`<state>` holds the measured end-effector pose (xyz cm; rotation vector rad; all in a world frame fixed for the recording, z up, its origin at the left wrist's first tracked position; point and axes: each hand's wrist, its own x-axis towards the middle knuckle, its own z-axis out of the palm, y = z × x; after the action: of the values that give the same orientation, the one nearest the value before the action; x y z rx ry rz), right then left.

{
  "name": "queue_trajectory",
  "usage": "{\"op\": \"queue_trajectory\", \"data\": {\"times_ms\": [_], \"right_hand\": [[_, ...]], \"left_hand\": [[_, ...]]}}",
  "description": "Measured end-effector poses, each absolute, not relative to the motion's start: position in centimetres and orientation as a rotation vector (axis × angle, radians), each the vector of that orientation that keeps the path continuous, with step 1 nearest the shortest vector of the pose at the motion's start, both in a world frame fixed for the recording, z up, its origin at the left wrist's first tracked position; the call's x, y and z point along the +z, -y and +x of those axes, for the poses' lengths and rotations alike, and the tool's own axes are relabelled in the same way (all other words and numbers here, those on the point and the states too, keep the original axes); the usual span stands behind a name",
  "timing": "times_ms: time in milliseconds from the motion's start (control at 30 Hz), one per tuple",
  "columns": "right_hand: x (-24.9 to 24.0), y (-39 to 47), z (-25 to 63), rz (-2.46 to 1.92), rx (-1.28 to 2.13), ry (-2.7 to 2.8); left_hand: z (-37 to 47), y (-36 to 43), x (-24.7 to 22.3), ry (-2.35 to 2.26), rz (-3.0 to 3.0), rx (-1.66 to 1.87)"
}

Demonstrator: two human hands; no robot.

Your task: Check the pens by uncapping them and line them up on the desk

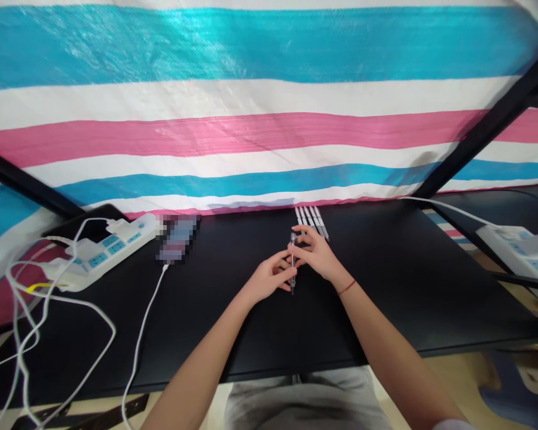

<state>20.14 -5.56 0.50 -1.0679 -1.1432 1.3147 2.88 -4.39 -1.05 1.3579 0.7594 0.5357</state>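
A slim pen (293,263) with a dark tip pointing toward me is held between both hands over the black table. My left hand (271,277) pinches its lower part from the left side. On the upper end, my right hand (316,254) has its fingers closed, with a red string around that wrist. Just beyond the right hand, several white and grey pens (311,216) lie side by side in a row, their near ends partly hidden by the fingers.
A white power strip (116,251) with tangled white cables sits at the left, next to a phone (178,239) on a charging cable (146,328). Another power strip (520,251) is at the far right. Black metal posts (475,131) and a striped sheet (269,137) bound the black table (385,310).
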Motion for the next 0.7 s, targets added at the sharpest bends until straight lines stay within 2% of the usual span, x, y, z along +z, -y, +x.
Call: {"op": "queue_trajectory", "data": {"times_ms": [700], "right_hand": [[0.14, 5.31, 20.47, -1.034, 1.369, 1.148]], "left_hand": [[2.83, 4.38, -0.96, -0.771, 1.371, 0.525]]}}
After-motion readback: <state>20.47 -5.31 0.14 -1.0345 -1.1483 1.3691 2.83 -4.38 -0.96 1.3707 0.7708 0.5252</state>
